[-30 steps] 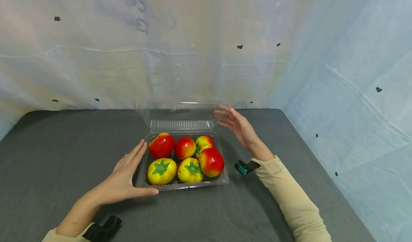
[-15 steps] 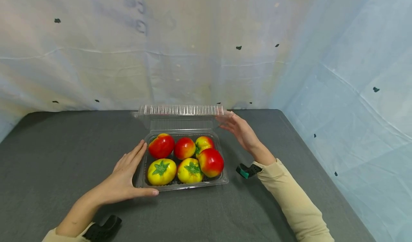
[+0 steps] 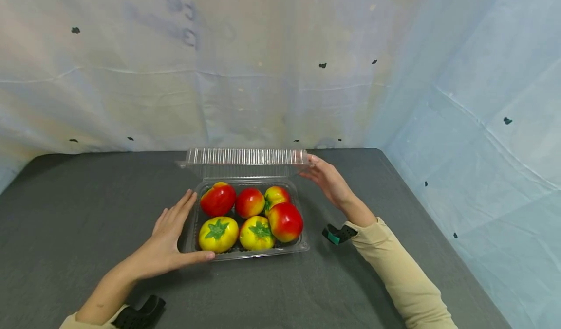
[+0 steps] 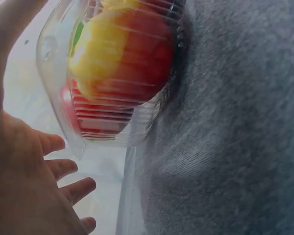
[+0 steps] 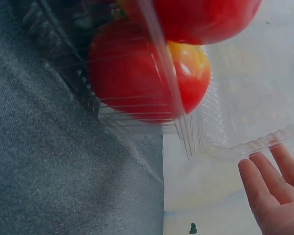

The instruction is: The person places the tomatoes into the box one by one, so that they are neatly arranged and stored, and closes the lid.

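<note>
A clear plastic clamshell container [image 3: 246,257] lies on the table, filled with several red and yellow tomato-like fruits [image 3: 286,222]. Two yellow ones in its front row show green star-shaped tops [image 3: 217,228]. Its ribbed lid [image 3: 246,156] stands raised on the hinge at the back, tilted over the rear row. My left hand [image 3: 164,246] has its fingers spread along the container's left side and its thumb at the front left corner. At the lid's right end, my right hand [image 3: 330,183] touches the edge with extended fingers [image 5: 279,188]; some fingertips are behind the clear plastic.
A dark grey cloth covers the table [image 3: 87,212]. Pale sheeting [image 3: 263,76] hangs right behind its back edge, and a bluish sheet [image 3: 491,149] stands along the right side.
The lid has swung forward and lower from a more upright position, bringing its ribbed face into view. My right hand has moved slightly down along with it. The left hand has stayed nearly still.
</note>
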A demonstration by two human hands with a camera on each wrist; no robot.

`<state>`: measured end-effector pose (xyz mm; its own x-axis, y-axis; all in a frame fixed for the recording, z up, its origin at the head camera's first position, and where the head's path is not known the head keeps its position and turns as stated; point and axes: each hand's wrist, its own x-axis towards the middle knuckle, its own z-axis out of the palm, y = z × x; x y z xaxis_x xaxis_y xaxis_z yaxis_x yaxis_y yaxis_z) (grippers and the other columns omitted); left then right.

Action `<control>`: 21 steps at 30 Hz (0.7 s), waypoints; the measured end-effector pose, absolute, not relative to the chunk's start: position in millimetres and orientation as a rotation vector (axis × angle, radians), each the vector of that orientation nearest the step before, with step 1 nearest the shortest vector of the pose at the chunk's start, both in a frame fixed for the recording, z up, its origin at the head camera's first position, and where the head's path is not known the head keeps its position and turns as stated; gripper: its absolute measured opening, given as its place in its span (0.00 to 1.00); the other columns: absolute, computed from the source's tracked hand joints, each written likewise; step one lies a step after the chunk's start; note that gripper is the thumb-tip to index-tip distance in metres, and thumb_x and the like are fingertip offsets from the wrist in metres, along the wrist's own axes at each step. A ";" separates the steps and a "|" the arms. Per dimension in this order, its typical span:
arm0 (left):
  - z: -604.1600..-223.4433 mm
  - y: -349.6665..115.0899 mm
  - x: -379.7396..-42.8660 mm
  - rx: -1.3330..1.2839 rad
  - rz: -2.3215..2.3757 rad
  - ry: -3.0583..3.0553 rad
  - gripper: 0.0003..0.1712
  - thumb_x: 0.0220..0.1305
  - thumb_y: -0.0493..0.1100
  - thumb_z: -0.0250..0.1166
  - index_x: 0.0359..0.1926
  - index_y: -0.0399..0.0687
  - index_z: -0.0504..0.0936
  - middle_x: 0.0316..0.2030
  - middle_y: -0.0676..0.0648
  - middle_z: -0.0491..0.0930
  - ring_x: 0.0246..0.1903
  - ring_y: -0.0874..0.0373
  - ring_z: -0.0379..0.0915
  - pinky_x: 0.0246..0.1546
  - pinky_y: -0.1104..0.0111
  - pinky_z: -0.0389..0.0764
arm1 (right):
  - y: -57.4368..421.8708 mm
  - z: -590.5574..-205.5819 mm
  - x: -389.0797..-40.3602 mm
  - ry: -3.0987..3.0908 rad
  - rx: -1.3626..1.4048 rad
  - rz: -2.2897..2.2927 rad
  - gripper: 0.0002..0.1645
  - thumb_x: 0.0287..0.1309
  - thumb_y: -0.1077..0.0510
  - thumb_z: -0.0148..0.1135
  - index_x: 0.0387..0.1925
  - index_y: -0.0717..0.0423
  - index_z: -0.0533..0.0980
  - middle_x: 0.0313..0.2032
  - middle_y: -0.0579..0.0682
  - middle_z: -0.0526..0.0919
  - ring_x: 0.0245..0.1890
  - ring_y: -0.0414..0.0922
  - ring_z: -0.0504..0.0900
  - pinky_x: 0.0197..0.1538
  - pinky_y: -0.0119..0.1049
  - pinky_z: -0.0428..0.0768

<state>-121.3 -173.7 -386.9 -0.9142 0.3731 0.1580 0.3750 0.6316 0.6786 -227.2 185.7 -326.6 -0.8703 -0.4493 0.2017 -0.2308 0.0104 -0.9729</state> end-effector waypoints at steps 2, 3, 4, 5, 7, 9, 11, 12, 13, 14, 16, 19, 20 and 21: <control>-385.5 -174.5 -122.8 -0.634 -1.213 -2.823 0.67 0.49 0.58 0.73 0.77 0.52 0.35 0.76 0.40 0.34 0.71 0.32 0.35 0.65 0.34 0.30 | 185.9 -326.8 -226.7 2.109 -0.718 -1.971 0.37 0.70 0.47 0.39 0.67 0.72 0.58 0.62 0.55 0.66 0.57 0.36 0.72 0.69 0.57 0.58; -384.6 -175.0 -123.7 -0.626 -1.222 -2.820 0.66 0.51 0.58 0.72 0.77 0.53 0.35 0.76 0.40 0.34 0.72 0.32 0.35 0.65 0.34 0.30 | 186.2 -327.0 -226.6 2.109 -0.723 -1.969 0.37 0.70 0.46 0.40 0.67 0.72 0.58 0.63 0.56 0.66 0.57 0.36 0.72 0.69 0.58 0.58; -383.6 -175.5 -124.6 -0.618 -1.232 -2.818 0.65 0.52 0.57 0.71 0.77 0.54 0.34 0.76 0.40 0.34 0.72 0.32 0.34 0.65 0.34 0.29 | 186.5 -327.2 -226.5 2.106 -0.730 -1.968 0.37 0.70 0.46 0.40 0.67 0.72 0.58 0.63 0.57 0.66 0.57 0.36 0.72 0.69 0.58 0.58; -382.4 -175.9 -125.5 -0.612 -1.240 -2.817 0.64 0.54 0.57 0.70 0.76 0.54 0.34 0.76 0.40 0.34 0.72 0.32 0.34 0.65 0.34 0.29 | 186.9 -327.4 -226.5 2.108 -0.739 -1.963 0.38 0.71 0.45 0.41 0.67 0.73 0.58 0.63 0.58 0.66 0.57 0.36 0.72 0.69 0.58 0.58; -380.1 -177.2 -127.7 -0.604 -1.251 -2.810 0.61 0.58 0.56 0.67 0.76 0.55 0.32 0.76 0.39 0.34 0.72 0.32 0.33 0.65 0.35 0.28 | 187.1 -328.1 -226.4 2.105 -0.748 -1.962 0.39 0.70 0.44 0.41 0.67 0.72 0.58 0.63 0.58 0.66 0.57 0.36 0.73 0.69 0.58 0.58; -377.5 -179.0 -129.9 -0.596 -1.256 -2.800 0.58 0.61 0.55 0.65 0.76 0.54 0.32 0.76 0.39 0.33 0.72 0.33 0.32 0.66 0.35 0.28 | 187.4 -328.8 -226.4 2.102 -0.756 -1.964 0.39 0.70 0.43 0.42 0.66 0.73 0.58 0.61 0.55 0.68 0.57 0.37 0.73 0.69 0.58 0.59; -373.9 -181.3 -132.2 -0.584 -1.267 -2.788 0.56 0.64 0.54 0.62 0.76 0.54 0.31 0.76 0.40 0.32 0.73 0.34 0.31 0.65 0.35 0.27 | 187.5 -329.0 -226.2 2.094 -0.760 -1.969 0.40 0.70 0.42 0.43 0.66 0.73 0.59 0.59 0.51 0.70 0.57 0.37 0.73 0.69 0.58 0.59; -371.8 -182.4 -133.3 -0.577 -1.275 -2.782 0.54 0.65 0.54 0.61 0.76 0.55 0.31 0.76 0.40 0.32 0.73 0.34 0.30 0.65 0.35 0.27 | 187.4 -329.0 -226.1 2.088 -0.757 -1.975 0.40 0.70 0.42 0.43 0.65 0.73 0.59 0.58 0.49 0.71 0.57 0.37 0.73 0.69 0.58 0.59; -369.7 -183.4 -134.0 -0.568 -1.288 -2.775 0.53 0.66 0.53 0.59 0.76 0.55 0.31 0.76 0.41 0.31 0.73 0.34 0.29 0.64 0.33 0.28 | 187.5 -329.2 -226.1 2.084 -0.759 -1.977 0.40 0.69 0.42 0.43 0.65 0.73 0.60 0.56 0.47 0.71 0.56 0.38 0.73 0.69 0.58 0.59; -367.6 -184.3 -134.6 -0.557 -1.303 -2.769 0.52 0.67 0.53 0.58 0.76 0.56 0.31 0.76 0.42 0.30 0.73 0.34 0.28 0.63 0.31 0.30 | 187.6 -329.4 -226.3 2.085 -0.765 -1.975 0.40 0.70 0.42 0.43 0.65 0.74 0.60 0.56 0.46 0.72 0.56 0.38 0.73 0.69 0.58 0.59; -363.7 -185.8 -135.5 -0.536 -1.332 -2.757 0.50 0.68 0.53 0.56 0.76 0.57 0.31 0.76 0.42 0.30 0.72 0.33 0.27 0.59 0.27 0.33 | 187.8 -329.8 -226.8 2.079 -0.768 -1.978 0.40 0.70 0.42 0.43 0.64 0.74 0.60 0.55 0.44 0.73 0.56 0.38 0.74 0.69 0.58 0.59; -359.4 -187.2 -136.0 -0.513 -1.362 -2.745 0.48 0.69 0.53 0.54 0.76 0.56 0.32 0.76 0.41 0.31 0.72 0.31 0.27 0.55 0.24 0.38 | 188.0 -330.6 -228.0 2.077 -0.774 -1.976 0.39 0.70 0.43 0.43 0.64 0.74 0.61 0.54 0.43 0.74 0.56 0.39 0.74 0.68 0.58 0.59; -358.1 -187.3 -136.1 -0.506 -1.365 -2.742 0.48 0.69 0.53 0.54 0.76 0.55 0.32 0.76 0.40 0.31 0.72 0.31 0.28 0.55 0.24 0.40 | 188.0 -330.7 -228.2 2.081 -0.778 -1.971 0.39 0.71 0.43 0.42 0.64 0.74 0.61 0.54 0.43 0.74 0.56 0.39 0.74 0.68 0.58 0.60; -357.2 -187.3 -136.2 -0.501 -1.361 -2.740 0.48 0.69 0.53 0.54 0.76 0.53 0.33 0.76 0.39 0.32 0.72 0.31 0.28 0.55 0.24 0.40 | 187.9 -330.8 -228.4 2.078 -0.775 -1.974 0.39 0.70 0.43 0.42 0.64 0.74 0.61 0.54 0.43 0.74 0.56 0.39 0.74 0.68 0.58 0.59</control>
